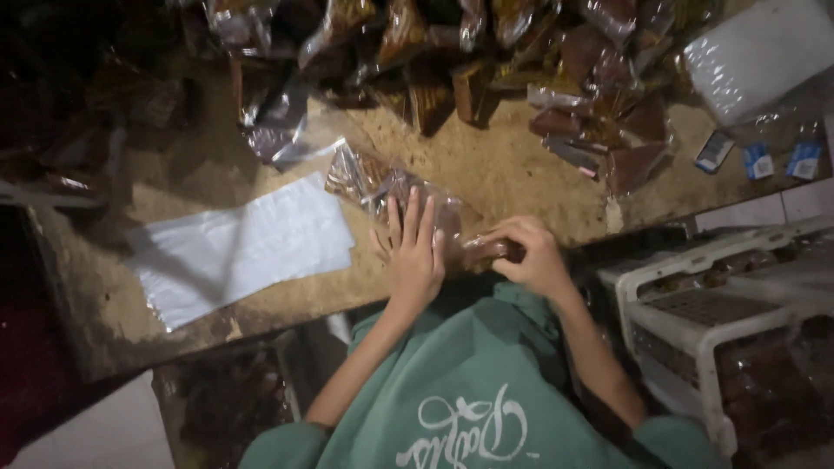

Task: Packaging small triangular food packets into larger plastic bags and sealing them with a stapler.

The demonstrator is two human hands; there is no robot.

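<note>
My left hand (413,254) lies flat, fingers spread, pressing on a clear plastic bag (375,181) of brown pieces on the worn wooden table (486,165). Just to its right, my right hand (532,257) is curled around a brown block (483,252) at the bag's near end, at the table's front edge. Both forearms come up from my green shirt (486,391).
A stack of flat clear bags (239,247) lies on the table to the left. Many wrapped brown packets (556,78) are heaped along the back. A white bubble-wrap bundle (760,54) and small blue packets (757,160) are at the right. A white plastic crate (695,321) stands lower right.
</note>
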